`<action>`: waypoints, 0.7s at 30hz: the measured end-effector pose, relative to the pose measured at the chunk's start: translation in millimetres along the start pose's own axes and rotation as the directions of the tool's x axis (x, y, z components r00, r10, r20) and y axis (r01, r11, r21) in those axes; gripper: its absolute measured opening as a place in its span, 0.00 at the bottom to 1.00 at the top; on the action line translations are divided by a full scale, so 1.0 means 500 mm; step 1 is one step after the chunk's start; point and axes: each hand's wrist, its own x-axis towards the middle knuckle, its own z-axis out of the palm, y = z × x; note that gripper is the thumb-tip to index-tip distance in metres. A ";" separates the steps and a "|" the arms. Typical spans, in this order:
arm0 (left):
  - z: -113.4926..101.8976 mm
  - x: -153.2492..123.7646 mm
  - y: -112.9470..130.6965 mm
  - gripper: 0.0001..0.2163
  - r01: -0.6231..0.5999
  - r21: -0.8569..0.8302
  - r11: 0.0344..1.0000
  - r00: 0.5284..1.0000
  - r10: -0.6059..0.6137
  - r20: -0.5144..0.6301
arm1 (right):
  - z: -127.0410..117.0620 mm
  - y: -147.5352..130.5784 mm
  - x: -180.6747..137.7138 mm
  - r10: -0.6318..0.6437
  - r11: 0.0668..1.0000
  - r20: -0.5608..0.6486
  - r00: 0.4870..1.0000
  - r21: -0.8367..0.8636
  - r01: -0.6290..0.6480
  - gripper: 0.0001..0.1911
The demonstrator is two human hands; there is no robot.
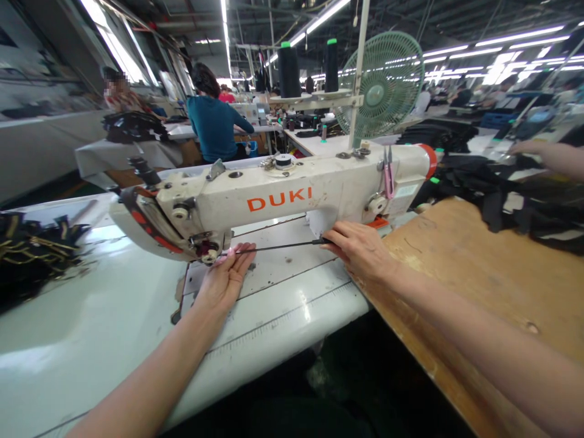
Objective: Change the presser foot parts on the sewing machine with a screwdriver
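A thin black strip (285,246) stretches straight across the sewing machine bed (274,277), from the needle area to my right hand. My right hand (360,249) is closed around the strip's right end, beside the machine's upright column. At the lit needle area, my left hand (227,277) has its palm partly turned up and its fingertips at the strip's other end. Its thumb and index tips are hard to make out there. Above both hands runs the white sewing machine arm (283,198), marked DUKI in orange.
Dark fabric pieces with gold-coloured trim (36,255) lie at the left. A wooden board (483,292) adjoins the bed at right, with black fabric (524,194) behind it. Pink-handled snips (388,176) hang on the machine. A green fan (381,85), thread cones (288,70) and other workers are beyond.
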 end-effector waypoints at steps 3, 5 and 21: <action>-0.003 0.002 -0.002 0.15 0.005 0.008 1.000 1.000 -0.005 0.001 | 0.003 -0.002 -0.004 0.011 1.000 -0.001 1.000 0.000 -0.011 0.23; -0.005 0.004 -0.002 0.14 0.005 0.012 1.000 1.000 -0.005 -0.003 | 0.004 -0.003 -0.003 0.017 1.000 0.012 1.000 0.000 -0.017 0.23; -0.011 0.009 -0.013 0.12 -0.012 -0.043 0.999 1.000 0.012 -0.010 | 0.044 0.017 0.043 0.116 0.982 0.294 0.949 -0.175 -0.065 0.30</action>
